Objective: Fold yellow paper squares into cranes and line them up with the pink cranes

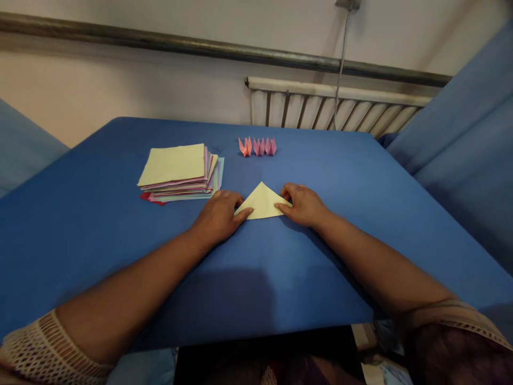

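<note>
A pale yellow sheet folded into a triangle [262, 203] lies flat on the blue table [120, 230], its apex pointing away from me. My left hand [219, 215] rests on the table with its fingers pressed on the triangle's left corner. My right hand [303, 204] has its fingers curled and pressed on the triangle's right corner. Both hands hold the paper down at its base ends.
A stack of coloured square papers [180, 174], yellow on top, sits at the left behind my left hand. Several small pink folded paper figures [257, 146] stand in a row near the far edge. A radiator [332, 109] and a metal rail [200, 48] run along the wall.
</note>
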Available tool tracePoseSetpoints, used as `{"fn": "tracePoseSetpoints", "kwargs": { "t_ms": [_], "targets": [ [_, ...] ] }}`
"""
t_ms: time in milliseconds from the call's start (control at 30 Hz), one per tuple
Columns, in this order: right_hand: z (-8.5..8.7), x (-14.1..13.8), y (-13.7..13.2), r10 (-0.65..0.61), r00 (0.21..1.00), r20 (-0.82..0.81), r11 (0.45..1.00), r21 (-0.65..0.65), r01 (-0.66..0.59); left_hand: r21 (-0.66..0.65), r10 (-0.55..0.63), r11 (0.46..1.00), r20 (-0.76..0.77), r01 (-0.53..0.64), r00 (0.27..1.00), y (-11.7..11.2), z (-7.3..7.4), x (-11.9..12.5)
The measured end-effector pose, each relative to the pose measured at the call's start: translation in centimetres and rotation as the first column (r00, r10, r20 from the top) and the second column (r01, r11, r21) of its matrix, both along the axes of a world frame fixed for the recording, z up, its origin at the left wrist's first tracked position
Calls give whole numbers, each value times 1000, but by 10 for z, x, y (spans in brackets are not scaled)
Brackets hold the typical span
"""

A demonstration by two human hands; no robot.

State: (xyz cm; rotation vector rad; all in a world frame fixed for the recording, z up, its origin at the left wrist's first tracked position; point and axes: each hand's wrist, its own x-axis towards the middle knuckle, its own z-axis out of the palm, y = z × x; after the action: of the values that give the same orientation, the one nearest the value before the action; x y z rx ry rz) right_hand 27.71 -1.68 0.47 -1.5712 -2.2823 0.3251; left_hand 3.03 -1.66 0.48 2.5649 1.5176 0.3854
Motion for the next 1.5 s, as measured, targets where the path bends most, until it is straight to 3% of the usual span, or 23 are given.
{"fn": "tracePoseSetpoints", "kwargs": {
  "t_ms": [167,333,433,567,667,733,833,933,1133,1300,1500],
  "targets": [
    [-1,-4,-3,-71,994,77,997,-22,73,17,26,1000,-18,-26,999,0,-4,4],
    [4,-9,-1,-140,985,97,971,-182,156,15,-3,1000,11,3,1000,-5,-3,9],
    [1,-9,3,-173,985,28,955,-241,175,-2,22,1000,51,-22,998,-6,-4,10],
    [-14,-9,6,-66,958,-278,985,-174,17,-110,96,991,237,-72,967,-5,-2,8],
    [-23,-9,6,84,833,-547,983,-93,-160,-260,160,965,437,-46,885,-3,3,5],
    [-25,-10,4,86,745,-662,961,-141,-236,-329,197,944,514,-20,835,-2,7,4],
    [-18,-12,-1,23,676,-737,924,-242,-295,-303,202,953,565,-26,800,-6,14,6],
    [-7,-13,-6,12,621,-784,903,-258,-343,-203,141,979,583,-24,800,-14,20,9],
    [6,-12,-13,90,697,-712,938,-174,-299,-94,52,996,569,2,821,-25,24,11],
    [6,-13,-14,157,721,-675,954,-83,-287,-143,49,989,550,36,834,-23,22,10],
    [3,-12,-15,141,800,-583,972,-74,-225,-195,86,981,497,14,863,-22,23,10]
  ]
}}
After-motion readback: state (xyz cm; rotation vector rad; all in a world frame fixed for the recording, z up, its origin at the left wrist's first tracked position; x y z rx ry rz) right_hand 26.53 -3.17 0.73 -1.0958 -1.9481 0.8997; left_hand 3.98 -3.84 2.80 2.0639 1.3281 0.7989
